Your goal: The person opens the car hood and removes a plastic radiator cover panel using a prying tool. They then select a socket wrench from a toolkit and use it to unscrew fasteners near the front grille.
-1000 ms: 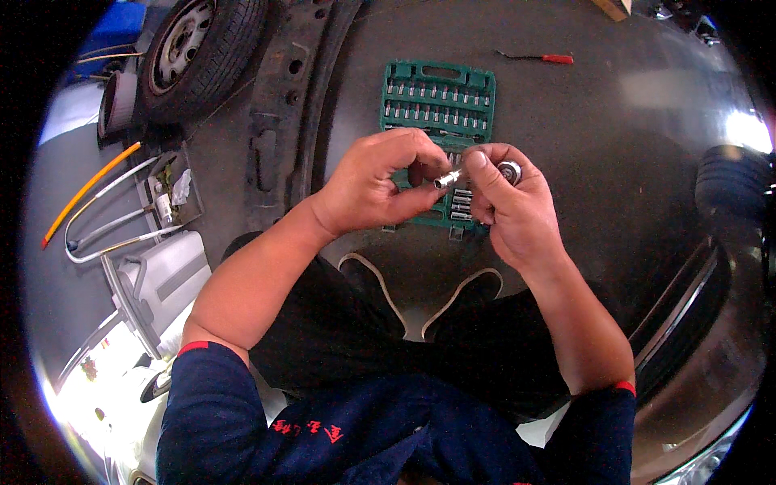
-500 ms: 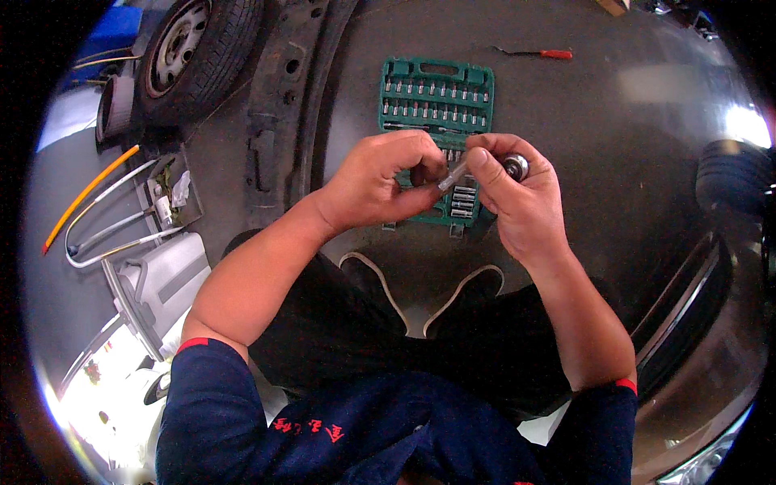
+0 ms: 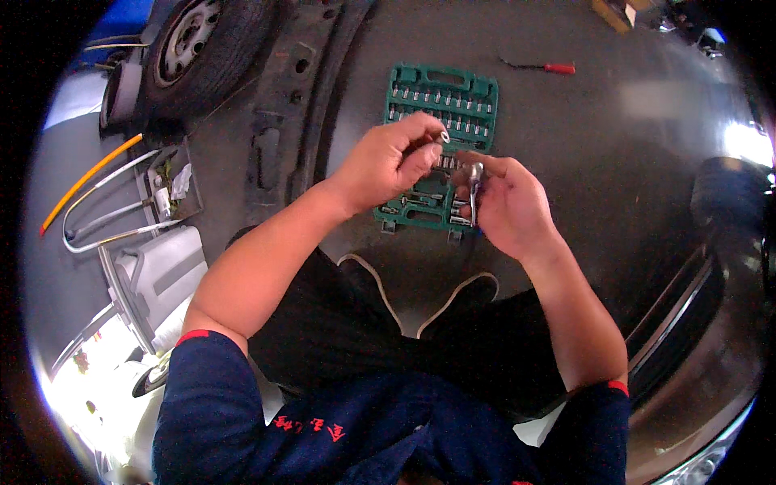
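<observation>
The left hand (image 3: pixel 386 166) makes a pinch: its thumb and forefinger are closed together on a small metal socket (image 3: pixel 444 138), and the round end of this socket shows just past the fingertips. The right hand (image 3: pixel 519 208), a little lower and near to the left one, grasps a ratchet wrench (image 3: pixel 475 182). The head of the wrench lies at the fingers, and its handle runs down along the palm side. The socket and the wrench are apart from each other.

Under both grips, an open green socket-set case (image 3: pixel 408 75) lies on the floor (image 3: pixel 590 153). Beyond the left grip, short bit sockets (image 3: pixel 448 98) stand in rows in its far half; the near half is partly hidden behind the hands.

Farther out, beyond the right grip, there is a hooked tool with red handle (image 3: pixel 559 69). To the left of the left grip lies a long dark beam (image 3: pixel 279 113), and past it a wheel with tyre (image 3: pixel 234 56).
</observation>
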Tool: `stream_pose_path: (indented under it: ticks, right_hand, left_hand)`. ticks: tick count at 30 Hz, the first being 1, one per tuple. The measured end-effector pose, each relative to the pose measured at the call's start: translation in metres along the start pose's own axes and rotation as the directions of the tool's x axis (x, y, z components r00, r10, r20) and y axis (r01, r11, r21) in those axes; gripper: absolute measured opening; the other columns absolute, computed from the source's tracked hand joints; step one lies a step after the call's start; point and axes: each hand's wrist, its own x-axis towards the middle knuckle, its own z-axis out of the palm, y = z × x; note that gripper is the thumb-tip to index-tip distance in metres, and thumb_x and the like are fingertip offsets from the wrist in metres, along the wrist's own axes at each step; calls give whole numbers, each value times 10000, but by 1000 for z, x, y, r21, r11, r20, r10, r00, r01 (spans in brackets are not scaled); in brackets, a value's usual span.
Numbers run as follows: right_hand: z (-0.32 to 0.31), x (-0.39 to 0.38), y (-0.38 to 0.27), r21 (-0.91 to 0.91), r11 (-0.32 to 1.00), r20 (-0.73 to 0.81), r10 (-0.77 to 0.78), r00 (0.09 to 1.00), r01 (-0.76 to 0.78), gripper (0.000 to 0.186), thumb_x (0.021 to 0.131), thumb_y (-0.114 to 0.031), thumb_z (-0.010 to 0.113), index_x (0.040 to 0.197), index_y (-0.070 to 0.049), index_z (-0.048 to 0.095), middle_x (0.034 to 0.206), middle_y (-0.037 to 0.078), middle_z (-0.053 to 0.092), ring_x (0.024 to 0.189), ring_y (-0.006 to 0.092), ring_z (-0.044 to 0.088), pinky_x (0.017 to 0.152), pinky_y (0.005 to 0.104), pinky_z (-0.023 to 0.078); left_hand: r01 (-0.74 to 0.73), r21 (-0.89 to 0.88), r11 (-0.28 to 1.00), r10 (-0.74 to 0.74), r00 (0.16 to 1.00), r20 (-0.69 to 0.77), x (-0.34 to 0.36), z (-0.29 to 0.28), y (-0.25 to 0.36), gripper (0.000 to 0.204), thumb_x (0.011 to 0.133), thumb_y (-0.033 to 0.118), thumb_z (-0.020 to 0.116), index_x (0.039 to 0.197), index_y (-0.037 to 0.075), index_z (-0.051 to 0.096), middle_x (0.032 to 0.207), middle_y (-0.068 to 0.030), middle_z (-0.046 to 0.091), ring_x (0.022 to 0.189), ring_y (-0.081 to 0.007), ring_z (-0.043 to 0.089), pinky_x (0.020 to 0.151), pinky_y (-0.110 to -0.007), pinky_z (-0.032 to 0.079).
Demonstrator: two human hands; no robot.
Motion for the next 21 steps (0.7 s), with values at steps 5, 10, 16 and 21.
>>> stream_pose_path:
  ticks: [5,10,16,21]
  right_hand:
    - [-1,-4,-2,10,997,106,-80,991,79,412,1055,-205,474,1399,14,529,1025,77,671,904,184,622,777,345,502]
    - [8,-8,0,-73,984,119,-153,981,162,384,1061,-170,526,1390,25,559,1083,80,689,936,166,642,788,317,508]
    - [10,-9,3,-47,987,145,-143,979,151,353,1036,-119,590,1366,6,599,1116,52,689,931,136,648,785,289,518]
    - [10,-13,5,-140,981,222,-101,970,134,333,1049,-105,568,1367,-17,611,1129,27,681,943,110,638,791,293,520]
  left_hand:
    - [-142,251,958,108,984,145,0,3,-13,242,994,233,574,1144,44,588,1018,-173,648,959,-379,644,821,-425,512]
    - [-114,261,959,72,983,166,1,1,-9,228,999,208,533,1140,33,570,1027,-197,644,976,-423,628,827,-454,507]
    - [-102,169,980,65,976,210,-2,-4,-5,216,974,156,500,1132,17,549,979,-203,636,941,-397,632,805,-452,501]
    - [105,-24,994,-94,957,275,-6,0,1,218,953,119,469,1131,13,538,953,-132,624,907,-242,624,833,-389,489]
